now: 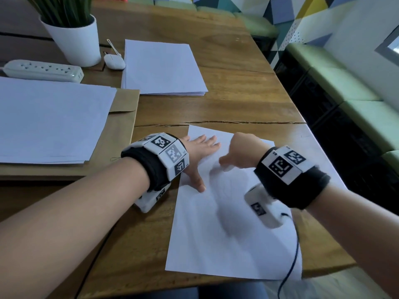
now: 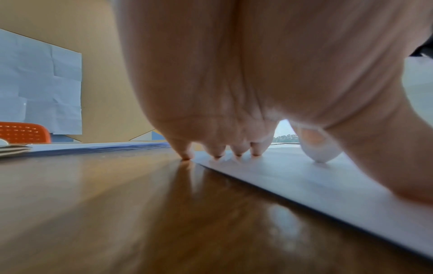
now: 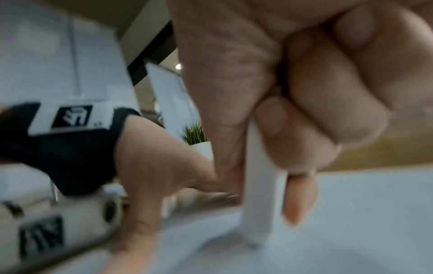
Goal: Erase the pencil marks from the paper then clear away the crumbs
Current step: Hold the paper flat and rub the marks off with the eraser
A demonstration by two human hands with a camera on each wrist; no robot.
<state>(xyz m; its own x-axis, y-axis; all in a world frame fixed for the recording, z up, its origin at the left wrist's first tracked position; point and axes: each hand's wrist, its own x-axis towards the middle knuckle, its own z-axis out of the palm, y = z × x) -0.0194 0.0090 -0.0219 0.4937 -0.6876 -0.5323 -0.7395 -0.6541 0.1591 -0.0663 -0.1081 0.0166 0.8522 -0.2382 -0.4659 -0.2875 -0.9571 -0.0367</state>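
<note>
While the head view shows only the back of the right hand (image 1: 239, 151) as a blurred fist over the sheet (image 1: 233, 234), the right wrist view shows what it holds: a white eraser (image 3: 262, 194), a smooth flat-sided block pinched upright between thumb and curled fingers (image 3: 302, 196), its lower end down on the sheet. The sheet is plain white paper, lying at a slight angle near the front edge of a wooden table (image 1: 237, 100); no pencil marks or crumbs can be made out on it. The left hand (image 1: 200, 156) lies flat on the sheet's left edge, fingers straight and spread, thumb pointing toward the person. From the left wrist view, low against the tabletop, three fingertips (image 2: 216, 153) press on the paper while the outermost one touches bare wood just beside the sheet's edge; this view also shows the table's glossy, reflective varnish. The head view alone shows the table's warm grain and a long crack across it beyond the sheet. Further back lie a neat paper stack (image 1: 162, 67), a second stack on a brown envelope (image 1: 124, 126), a white power strip (image 1: 43, 71), a small rounded white case (image 1: 114, 61) and a white pot (image 1: 73, 39) with green grass-like leaves. Both wrists wear black bands with black-and-white square markers.
</note>
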